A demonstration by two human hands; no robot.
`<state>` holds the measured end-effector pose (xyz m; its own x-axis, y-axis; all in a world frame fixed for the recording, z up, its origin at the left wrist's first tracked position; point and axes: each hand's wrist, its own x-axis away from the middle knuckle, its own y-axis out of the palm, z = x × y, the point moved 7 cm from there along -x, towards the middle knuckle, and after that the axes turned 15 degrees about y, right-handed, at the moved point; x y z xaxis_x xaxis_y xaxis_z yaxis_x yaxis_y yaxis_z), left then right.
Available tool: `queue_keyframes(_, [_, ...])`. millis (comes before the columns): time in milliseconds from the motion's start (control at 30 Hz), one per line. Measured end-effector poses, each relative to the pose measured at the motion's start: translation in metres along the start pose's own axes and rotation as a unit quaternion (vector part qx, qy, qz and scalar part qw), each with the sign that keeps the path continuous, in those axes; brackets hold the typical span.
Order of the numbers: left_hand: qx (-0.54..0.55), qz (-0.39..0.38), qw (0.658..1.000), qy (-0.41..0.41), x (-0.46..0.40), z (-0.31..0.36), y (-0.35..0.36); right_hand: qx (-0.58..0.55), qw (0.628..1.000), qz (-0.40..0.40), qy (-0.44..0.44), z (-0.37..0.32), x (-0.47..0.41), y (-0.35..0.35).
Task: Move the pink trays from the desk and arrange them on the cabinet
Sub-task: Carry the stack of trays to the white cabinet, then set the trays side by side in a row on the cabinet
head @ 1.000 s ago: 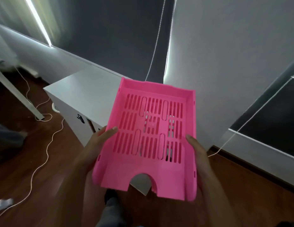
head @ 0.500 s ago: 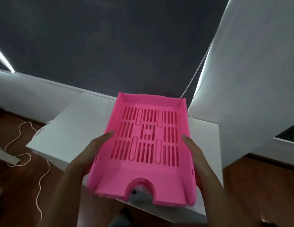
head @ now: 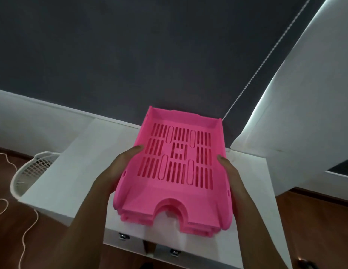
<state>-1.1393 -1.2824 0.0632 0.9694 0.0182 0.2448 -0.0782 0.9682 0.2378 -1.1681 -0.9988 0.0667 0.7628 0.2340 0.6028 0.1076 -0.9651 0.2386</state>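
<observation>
A stack of pink trays (head: 181,197), slotted bases and an arched cut-out at the near end, hangs just above the white cabinet top (head: 76,171). My left hand (head: 115,171) grips the stack's left wall, thumb on the rim. My right hand (head: 230,171) holds the right wall the same way. The layered front edges show more than one tray nested together. The far end of the stack reaches the dark blind at the back of the cabinet.
A white mesh bin (head: 29,171) stands on the wooden floor left of the cabinet, with a white cable (head: 23,235) looping nearby. A bead cord (head: 254,74) hangs from the dark blind. A white wall panel (head: 297,123) rises at the right.
I have come closer to the cabinet and the trays now hang lower over its top, centred on it. Both hands keep the same grip.
</observation>
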Motion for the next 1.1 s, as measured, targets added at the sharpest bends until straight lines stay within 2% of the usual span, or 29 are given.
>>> queue_keyframes(167, [-0.003, -0.032, 0.999, 0.002, -0.014, 0.008, 0.007, 0.078, 0.995, 0.066, 0.017, -0.001, -0.005, -0.019])
queue_keyframes(300, [-0.007, -0.031, 0.999, 0.011, -0.017, 0.012, 0.011, 0.083, 0.994, 0.066, 0.037, 0.001, -0.013, -0.025])
queue_keyframes(400, [-0.022, 0.027, 0.998, 0.044, -0.022, 0.015, 0.002, 0.049, 0.995, 0.081, 0.007, -0.006, -0.006, -0.022])
queue_keyframes(467, [-0.067, 0.054, 0.991, 0.105, -0.017, 0.028, 0.000, 0.022, 0.993, 0.112, -0.033, -0.013, 0.004, -0.022])
queue_keyframes(533, [-0.074, 0.029, 0.986, 0.143, -0.011, 0.037, 0.009, 0.012, 0.990, 0.123, -0.066, -0.017, 0.013, -0.020])
queue_keyframes(733, [-0.027, -0.002, 0.984, 0.175, 0.010, 0.061, 0.050, 0.003, 0.986, 0.127, -0.104, -0.027, 0.055, -0.033])
queue_keyframes(1000, [-0.033, -0.047, 0.978, 0.200, 0.020, 0.043, 0.153, 0.018, 0.981, 0.173, -0.081, -0.025, 0.113, -0.130])
queue_keyframes(1100, [-0.051, -0.091, 0.975, 0.197, 0.011, 0.021, 0.189, 0.026, 0.977, 0.197, -0.075, -0.024, 0.131, -0.169])
